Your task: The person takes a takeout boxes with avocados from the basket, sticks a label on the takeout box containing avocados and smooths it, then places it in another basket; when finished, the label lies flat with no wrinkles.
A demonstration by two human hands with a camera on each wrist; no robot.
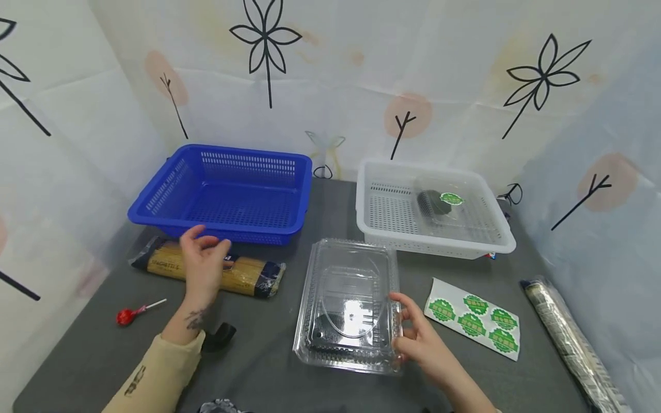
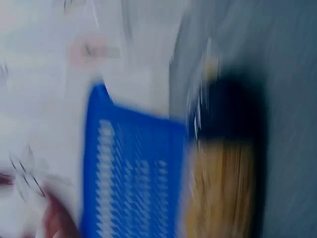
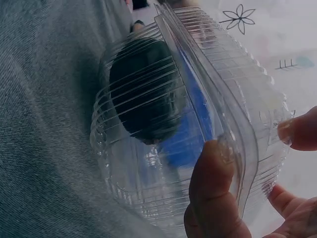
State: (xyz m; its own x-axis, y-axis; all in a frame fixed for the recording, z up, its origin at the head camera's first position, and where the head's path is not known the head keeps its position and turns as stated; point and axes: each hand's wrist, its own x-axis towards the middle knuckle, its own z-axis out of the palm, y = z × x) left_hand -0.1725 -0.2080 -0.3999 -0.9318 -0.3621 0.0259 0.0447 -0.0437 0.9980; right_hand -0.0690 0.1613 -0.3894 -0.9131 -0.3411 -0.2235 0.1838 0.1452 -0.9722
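Observation:
A clear plastic clamshell box [image 1: 351,304] stands closed on the grey table, with a dark oval item [image 3: 143,91] seen through its wall. My right hand [image 1: 423,341] grips the box's right side, thumb on the near part and fingers farther up. Above the pack of spaghetti [image 1: 248,276], my left hand [image 1: 202,267] is raised near the front rim of the blue basket [image 1: 222,232]. Its fingers are loosely bent, and nothing shows between them. The left wrist view is blurred; only bits of fingers [image 2: 57,218] appear at its lower left.
A white basket [image 1: 434,244] at the back right holds another clear box [image 1: 465,218] with a green sticker. Right of the closed box lies a sheet of green stickers [image 1: 472,318]. A red lollipop [image 1: 125,316] lies at left, a long shiny pack [image 1: 573,344] along the right edge.

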